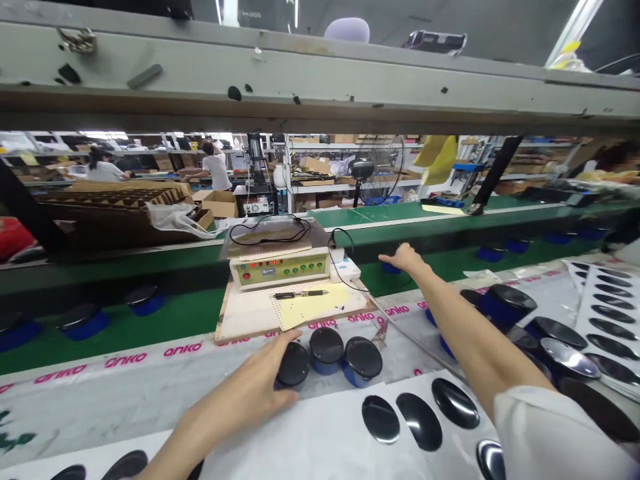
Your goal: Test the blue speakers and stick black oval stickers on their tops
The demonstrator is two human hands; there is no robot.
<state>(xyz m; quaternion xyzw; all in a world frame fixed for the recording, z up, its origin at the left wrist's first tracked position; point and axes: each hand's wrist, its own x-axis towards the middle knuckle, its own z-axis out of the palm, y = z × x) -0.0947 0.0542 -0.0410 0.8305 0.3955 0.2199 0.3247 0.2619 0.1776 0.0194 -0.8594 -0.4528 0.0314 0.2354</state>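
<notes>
Reaching out with both hands. Left hand (257, 379) is at the leftmost of three black-topped blue parts (326, 351), grouped on the film-covered tabletop (135, 393). Thumb and index finger are spread apart, bracketing that part; can't tell if they press on it.

Right hand (407, 259) is extended over the green belt (193, 310), right at a blue part (391, 268) there. The hand hides most of that part; can't tell if fingers are pinching it or just above.

More parts of the same kind sit on the belt, left and far right. Another cluster (505, 305) is on the tabletop, beyond the right forearm.

White sheet (320, 437) in front of the trio carries black oval pieces (419, 421). Stack of similar sheets (613, 313) at far right.

Control box (280, 267) on a white board (245, 313), some red LEDs lit. Pen (301, 294) lies across yellow paper (315, 308) in front of it. Two people in white tops in the background, left.
</notes>
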